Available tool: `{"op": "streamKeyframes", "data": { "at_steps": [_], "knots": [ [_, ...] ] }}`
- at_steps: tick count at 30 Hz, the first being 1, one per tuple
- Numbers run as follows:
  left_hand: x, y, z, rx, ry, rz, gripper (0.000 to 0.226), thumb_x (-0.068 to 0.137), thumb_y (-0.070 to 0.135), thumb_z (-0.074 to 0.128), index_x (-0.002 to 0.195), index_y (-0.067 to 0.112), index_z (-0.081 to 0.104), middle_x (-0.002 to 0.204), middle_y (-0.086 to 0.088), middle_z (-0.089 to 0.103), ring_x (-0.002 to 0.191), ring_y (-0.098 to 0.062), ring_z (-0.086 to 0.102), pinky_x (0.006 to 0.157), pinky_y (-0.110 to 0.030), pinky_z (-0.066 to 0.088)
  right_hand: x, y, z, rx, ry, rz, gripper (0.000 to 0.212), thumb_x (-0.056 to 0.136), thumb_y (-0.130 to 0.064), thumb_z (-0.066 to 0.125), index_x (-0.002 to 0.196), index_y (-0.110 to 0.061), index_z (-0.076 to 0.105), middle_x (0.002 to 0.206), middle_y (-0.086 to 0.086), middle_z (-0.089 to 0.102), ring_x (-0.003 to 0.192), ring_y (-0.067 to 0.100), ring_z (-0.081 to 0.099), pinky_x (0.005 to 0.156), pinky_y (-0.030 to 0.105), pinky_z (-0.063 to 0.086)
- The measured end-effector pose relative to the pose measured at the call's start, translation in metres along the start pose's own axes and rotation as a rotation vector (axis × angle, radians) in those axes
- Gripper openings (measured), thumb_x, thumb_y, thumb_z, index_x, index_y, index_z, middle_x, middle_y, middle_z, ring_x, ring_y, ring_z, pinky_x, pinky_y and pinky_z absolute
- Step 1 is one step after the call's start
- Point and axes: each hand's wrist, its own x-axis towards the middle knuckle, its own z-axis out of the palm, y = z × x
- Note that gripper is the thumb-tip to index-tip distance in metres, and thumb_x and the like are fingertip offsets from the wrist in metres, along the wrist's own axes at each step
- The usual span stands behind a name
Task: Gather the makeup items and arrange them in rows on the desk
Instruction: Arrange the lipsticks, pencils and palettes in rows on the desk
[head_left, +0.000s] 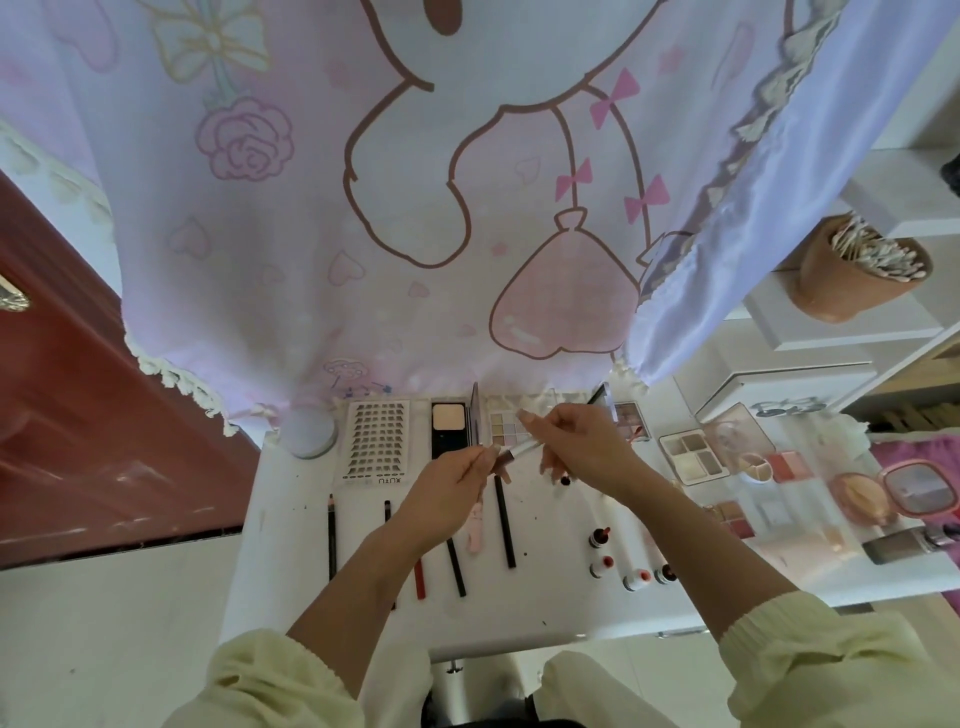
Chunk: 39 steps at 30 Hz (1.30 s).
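Just above the centre of the frame, over the white worktop, both hands meet on a slim clear tube with a dark end: the left hand has its grip pinched shut on the dark end, the right hand has its grip closed on the pale shaft. It looks light, rigid and smooth, likely slippery, so a fingertip pinch near each end suits it. The pencils below lie in a row, equally light and prone to roll.
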Motion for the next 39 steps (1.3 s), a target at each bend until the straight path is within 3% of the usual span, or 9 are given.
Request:
{"op": "streamKeyframes", "data": {
  "at_steps": [3,6,10,15,20,26,32,37,39],
  "knots": [
    [0.0,0.001,0.0,-0.024,-0.02,-0.003,0.04,0.102,0.041,0.032,0.088,0.025,0.066,0.064,0.004,0.045,0.057,-0.006,0.04,0.053,-0.012,0.034,0.003,0.0,-0.004,-0.019,0.009,-0.018,0.028,0.09,-0.031,0.067,0.074,-0.01,0.058,0.055,0.001,0.066,0.045,0.01,0.057,0.05,0.025,0.046],
    [0.001,0.0,-0.002,-0.025,-0.014,-0.007,0.042,0.103,0.04,0.032,0.091,0.021,0.068,0.064,0.004,0.045,0.056,-0.006,0.04,0.054,-0.013,0.033,0.004,0.0,-0.01,0.107,-0.069,-0.037,0.012,0.088,-0.016,0.07,0.086,-0.006,0.063,0.069,0.005,0.071,0.059,0.014,0.066,0.058,0.026,0.051],
    [0.0,0.002,-0.003,-0.026,-0.034,0.001,0.042,0.103,0.041,0.032,0.089,0.021,0.067,0.061,0.007,0.043,0.052,-0.002,0.038,0.053,-0.012,0.033,0.001,0.0,-0.004,-0.022,-0.075,0.018,0.035,0.089,-0.04,0.066,0.073,-0.009,0.06,0.062,0.008,0.07,0.048,0.014,0.061,0.05,0.026,0.048],
    [0.0,0.001,-0.002,-0.053,-0.038,-0.021,0.041,0.103,0.041,0.033,0.086,0.024,0.066,0.059,0.009,0.044,0.054,-0.005,0.04,0.062,-0.021,0.039,0.004,0.003,-0.006,0.107,-0.077,-0.017,0.01,0.085,-0.012,0.072,0.086,-0.006,0.064,0.073,0.01,0.069,0.06,0.014,0.063,0.061,0.026,0.052],
    [-0.003,0.001,-0.002,-0.099,-0.067,-0.046,0.043,0.103,0.042,0.034,0.087,0.019,0.067,0.055,0.011,0.042,0.05,-0.003,0.04,0.064,-0.024,0.042,0.0,0.001,0.0,-0.042,-0.091,0.002,0.03,0.089,-0.036,0.066,0.073,-0.011,0.062,0.061,0.002,0.068,0.049,0.008,0.059,0.05,0.019,0.049],
    [-0.005,0.003,0.003,-0.164,-0.047,-0.117,0.043,0.103,0.042,0.034,0.089,0.02,0.068,0.059,0.008,0.04,0.053,-0.005,0.039,0.062,-0.022,0.04,0.003,0.005,-0.004,0.118,-0.116,-0.022,0.007,0.085,-0.011,0.072,0.089,-0.009,0.067,0.078,0.005,0.07,0.07,0.016,0.068,0.068,0.025,0.056],
    [-0.006,0.004,0.006,-0.153,-0.08,-0.131,0.042,0.103,0.041,0.035,0.085,0.022,0.068,0.061,0.008,0.042,0.055,-0.006,0.039,0.059,-0.02,0.037,-0.001,0.006,0.001,-0.03,-0.044,0.035,0.031,0.09,-0.037,0.066,0.071,-0.013,0.062,0.06,0.002,0.068,0.048,0.008,0.059,0.049,0.02,0.047],
    [-0.006,0.003,0.007,-0.171,-0.078,-0.144,0.042,0.102,0.042,0.035,0.086,0.023,0.068,0.063,0.005,0.041,0.056,-0.007,0.039,0.059,-0.019,0.037,0.002,0.011,-0.009,0.187,-0.073,0.028,0.014,0.085,-0.011,0.073,0.094,-0.001,0.067,0.078,0.009,0.072,0.067,0.016,0.069,0.064,0.023,0.055],
    [-0.005,0.003,0.007,-0.178,-0.078,-0.149,0.042,0.102,0.042,0.035,0.088,0.022,0.068,0.063,0.005,0.041,0.056,-0.006,0.04,0.058,-0.017,0.038,0.002,0.011,-0.009,0.208,-0.077,0.047,0.019,0.086,-0.017,0.072,0.095,-0.002,0.066,0.08,0.011,0.073,0.069,0.02,0.071,0.064,0.024,0.056]
  ]
}}
